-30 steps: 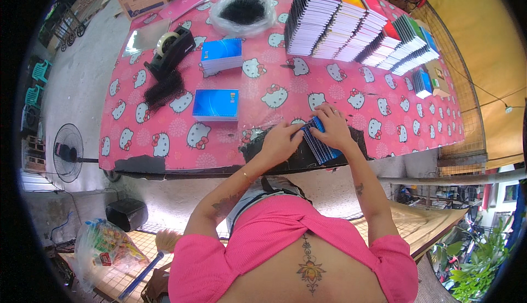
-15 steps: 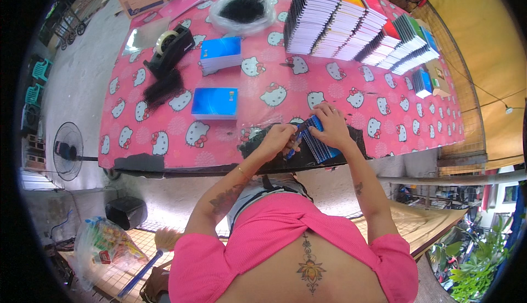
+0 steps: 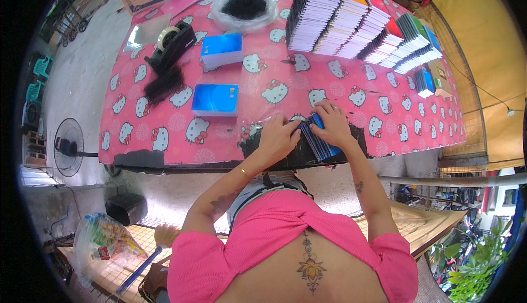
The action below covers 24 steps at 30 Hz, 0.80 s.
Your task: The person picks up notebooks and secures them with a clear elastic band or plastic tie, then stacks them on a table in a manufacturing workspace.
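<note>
A stack of small blue notebooks [image 3: 323, 145] stands on its edge at the table's front, with a row of dark binding showing along the upward side. My right hand [image 3: 332, 125] grips its far right part, fingers bent over the covers. On the other side my left hand [image 3: 279, 139] has its thumb and fingertips against the stack's left edge. Both hands are over a black patch [image 3: 253, 144] on the pink table cover. To the left, a blue-covered notebook pile [image 3: 214, 100] lies flat, with another blue pile [image 3: 221, 50] behind it.
Tall notebook stacks [image 3: 314, 20] in several colours fill the back right. A tape dispenser [image 3: 171, 48], a loose black bundle [image 3: 164, 85] and a plastic bag of black coils [image 3: 244, 7] occupy the left and back. A fan [image 3: 68, 146] stands beyond the table's left edge.
My left hand has gone from a tight pinch at the stack's left side to a looser hold with fingers more stretched. My right hand stays on the notebooks.
</note>
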{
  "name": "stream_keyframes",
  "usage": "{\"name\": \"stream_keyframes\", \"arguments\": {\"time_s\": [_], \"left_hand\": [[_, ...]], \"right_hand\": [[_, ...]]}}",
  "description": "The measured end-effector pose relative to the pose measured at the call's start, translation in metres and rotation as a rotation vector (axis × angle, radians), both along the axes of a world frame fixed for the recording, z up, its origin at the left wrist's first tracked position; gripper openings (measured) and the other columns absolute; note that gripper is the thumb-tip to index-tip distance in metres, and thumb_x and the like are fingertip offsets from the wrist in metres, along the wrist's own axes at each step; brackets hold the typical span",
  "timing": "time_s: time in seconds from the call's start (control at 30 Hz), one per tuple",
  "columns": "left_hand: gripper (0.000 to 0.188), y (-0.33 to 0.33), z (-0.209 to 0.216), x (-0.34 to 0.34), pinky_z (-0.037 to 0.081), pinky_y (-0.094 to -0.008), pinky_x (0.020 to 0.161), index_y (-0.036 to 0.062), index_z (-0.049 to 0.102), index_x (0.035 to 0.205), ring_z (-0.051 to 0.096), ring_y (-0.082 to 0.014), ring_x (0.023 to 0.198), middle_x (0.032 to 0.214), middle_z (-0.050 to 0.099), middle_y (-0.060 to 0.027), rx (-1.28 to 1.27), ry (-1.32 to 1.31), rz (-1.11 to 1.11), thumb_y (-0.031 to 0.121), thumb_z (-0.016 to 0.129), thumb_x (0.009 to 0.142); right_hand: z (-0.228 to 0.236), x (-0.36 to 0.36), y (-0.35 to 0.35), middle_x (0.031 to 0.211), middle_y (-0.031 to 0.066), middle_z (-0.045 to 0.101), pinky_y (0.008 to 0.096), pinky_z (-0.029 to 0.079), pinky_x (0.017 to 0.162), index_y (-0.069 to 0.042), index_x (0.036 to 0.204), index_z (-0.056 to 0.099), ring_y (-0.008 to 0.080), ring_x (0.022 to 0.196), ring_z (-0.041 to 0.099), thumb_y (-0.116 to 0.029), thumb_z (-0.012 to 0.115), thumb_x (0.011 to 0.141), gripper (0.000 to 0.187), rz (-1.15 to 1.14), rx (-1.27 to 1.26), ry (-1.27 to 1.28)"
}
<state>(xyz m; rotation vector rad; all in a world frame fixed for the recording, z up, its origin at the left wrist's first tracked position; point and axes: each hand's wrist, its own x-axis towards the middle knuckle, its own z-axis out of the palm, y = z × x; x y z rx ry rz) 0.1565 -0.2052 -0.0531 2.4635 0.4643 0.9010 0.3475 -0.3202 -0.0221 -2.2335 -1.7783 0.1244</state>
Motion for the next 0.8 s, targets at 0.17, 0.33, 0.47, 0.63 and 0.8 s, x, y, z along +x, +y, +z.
{"name": "stream_keyframes", "arguments": {"time_s": [0.17,0.33,0.47,0.63,0.8], "left_hand": [[0.034,0.013,-0.014,-0.003,0.052,-0.0310,0.061,0.0011,0.067,0.101,0.068,-0.0190,0.069,0.087,0.067,-0.0081,-1.345,0.234,-0.198,0.031,0.051,0.099],[0.035,0.014,-0.013,0.000,0.054,-0.0312,0.062,0.0048,0.064,0.091,0.068,-0.0185,0.069,0.088,0.067,-0.0092,-1.579,0.214,-0.210,0.035,0.048,0.100],[0.034,0.006,-0.012,-0.001,0.052,-0.0319,0.060,0.0034,0.066,0.092,0.067,-0.0182,0.068,0.089,0.067,-0.0087,-0.486,0.137,-0.068,0.033,0.049,0.099],[0.033,0.019,-0.026,-0.003,0.050,-0.0308,0.054,0.0026,0.067,0.094,0.068,-0.0184,0.065,0.089,0.070,-0.0088,-1.289,0.307,-0.160,0.031,0.051,0.098],[0.033,0.014,-0.014,-0.006,0.053,-0.0308,0.057,0.0033,0.065,0.098,0.071,-0.0202,0.072,0.087,0.069,-0.0087,-1.692,0.233,-0.168,0.032,0.050,0.099]], "right_hand": [[0.001,-0.002,0.001,0.126,0.0073,0.054,0.0529,0.038,0.103,-0.013,0.116,0.059,0.0316,0.128,0.045,-0.035,0.068,0.077,0.045,0.003,-0.016,-0.011],[0.000,0.000,0.000,0.126,0.0073,0.054,0.0529,0.037,0.103,-0.013,0.116,0.059,0.0315,0.128,0.045,-0.035,0.068,0.078,0.045,0.000,-0.011,0.018],[0.000,-0.002,0.001,0.126,0.0075,0.054,0.0527,0.037,0.104,-0.014,0.116,0.060,0.0317,0.129,0.045,-0.034,0.067,0.078,0.044,-0.003,-0.006,-0.009],[0.002,-0.003,0.003,0.126,0.0075,0.054,0.0524,0.037,0.104,-0.013,0.115,0.060,0.0320,0.129,0.045,-0.034,0.067,0.078,0.043,0.008,-0.015,0.025],[0.000,0.001,0.000,0.125,0.0073,0.055,0.0529,0.038,0.103,-0.013,0.115,0.060,0.0317,0.128,0.045,-0.034,0.067,0.078,0.043,0.006,-0.006,0.027]]}}
